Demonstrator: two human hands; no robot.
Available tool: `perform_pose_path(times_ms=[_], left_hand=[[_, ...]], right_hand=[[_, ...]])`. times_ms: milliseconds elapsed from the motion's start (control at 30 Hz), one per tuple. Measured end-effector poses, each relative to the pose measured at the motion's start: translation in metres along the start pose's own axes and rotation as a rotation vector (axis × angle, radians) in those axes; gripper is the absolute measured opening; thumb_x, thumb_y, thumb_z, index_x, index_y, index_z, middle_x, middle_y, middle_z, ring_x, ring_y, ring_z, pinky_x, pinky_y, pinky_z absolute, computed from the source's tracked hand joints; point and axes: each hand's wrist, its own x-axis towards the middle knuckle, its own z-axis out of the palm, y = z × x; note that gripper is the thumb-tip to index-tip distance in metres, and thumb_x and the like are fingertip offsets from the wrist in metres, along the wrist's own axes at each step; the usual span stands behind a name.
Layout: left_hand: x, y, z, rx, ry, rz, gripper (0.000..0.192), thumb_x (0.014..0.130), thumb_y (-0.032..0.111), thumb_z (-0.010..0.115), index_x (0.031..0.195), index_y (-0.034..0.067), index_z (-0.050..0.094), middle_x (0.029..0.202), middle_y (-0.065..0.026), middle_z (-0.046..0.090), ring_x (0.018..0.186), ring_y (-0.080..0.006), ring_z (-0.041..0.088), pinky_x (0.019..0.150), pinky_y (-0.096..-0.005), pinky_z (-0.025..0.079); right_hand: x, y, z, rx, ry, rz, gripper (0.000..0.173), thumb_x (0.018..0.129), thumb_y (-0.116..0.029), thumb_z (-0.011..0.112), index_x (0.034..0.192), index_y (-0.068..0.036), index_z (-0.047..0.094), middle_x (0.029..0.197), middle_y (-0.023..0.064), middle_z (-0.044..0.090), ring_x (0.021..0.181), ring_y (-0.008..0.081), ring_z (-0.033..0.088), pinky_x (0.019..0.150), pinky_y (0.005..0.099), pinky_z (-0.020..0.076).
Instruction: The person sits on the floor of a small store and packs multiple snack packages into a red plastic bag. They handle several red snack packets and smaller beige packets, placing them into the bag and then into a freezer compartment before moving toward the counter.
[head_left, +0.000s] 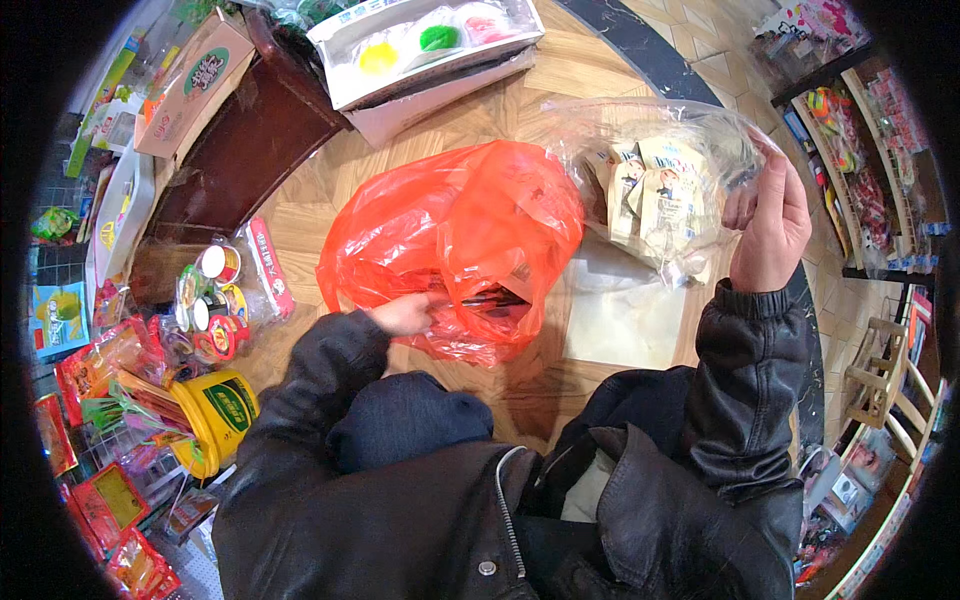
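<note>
In front of me a red plastic bag (390, 225) lies open on the wood-patterned floor, with something dark partly visible in its mouth. My left hand (407, 313) is at the bag's near left edge, its fingers against the red film; whether they pinch it is unclear. To the right, a clear plastic bag (585, 120) holds several cream-coloured printed packets (671, 195). My right hand (772, 217) grips the right side of this clear bag, raised at its edge. A pale flat sheet (626, 322) lies on the floor below the clear bag.
A white box (427, 82) with wrapped coloured items stands at the top. On the left are a dark brown wooden panel (240, 135), small tubs (219, 264), a yellow bucket (217, 420) and red snack packs (112, 360). Stocked shelves (862, 172) and a small wooden chair (874, 367) stand at the right.
</note>
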Motion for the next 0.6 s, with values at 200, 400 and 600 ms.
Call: perform_pose_path(times_ms=[200, 400, 600], left_hand=[[0.113, -0.036, -0.021, 0.27, 0.41, -0.181, 0.024, 0.09, 0.011, 0.054, 0.113, 0.004, 0.059, 0.101, -0.0086, 0.064, 0.091, -0.0174, 0.06, 0.081, -0.0315, 0.05], [0.157, -0.034, -0.064, 0.32, 0.634, -0.359, 0.024, 0.09, 0.011, 0.053, 0.112, 0.003, 0.059, 0.101, -0.0086, 0.064, 0.091, -0.0181, 0.06, 0.08, -0.0323, 0.05], [0.175, -0.045, -0.09, 0.269, 0.72, -0.489, 0.024, 0.09, 0.011, 0.053, 0.112, 0.003, 0.059, 0.101, -0.0087, 0.064, 0.09, -0.0188, 0.06, 0.08, -0.033, 0.05]], right_hand=[[-0.005, -0.002, -0.005, -0.053, 0.031, -0.004, 0.031, 0.098, -0.024, 0.047, 0.108, 0.001, 0.062, 0.052, -0.0036, 0.042, 0.043, 0.0048, 0.039, 0.042, 0.0202, 0.0322], [-0.003, 0.001, -0.007, -0.047, 0.039, 0.003, 0.031, 0.098, -0.024, 0.046, 0.11, 0.002, 0.061, 0.054, -0.0035, 0.042, 0.043, 0.0048, 0.037, 0.042, 0.0199, 0.0328], [0.001, 0.006, -0.01, -0.017, -0.006, 0.011, 0.032, 0.099, -0.022, 0.044, 0.112, 0.003, 0.059, 0.056, -0.0027, 0.042, 0.043, 0.0045, 0.036, 0.042, 0.0203, 0.0347]])
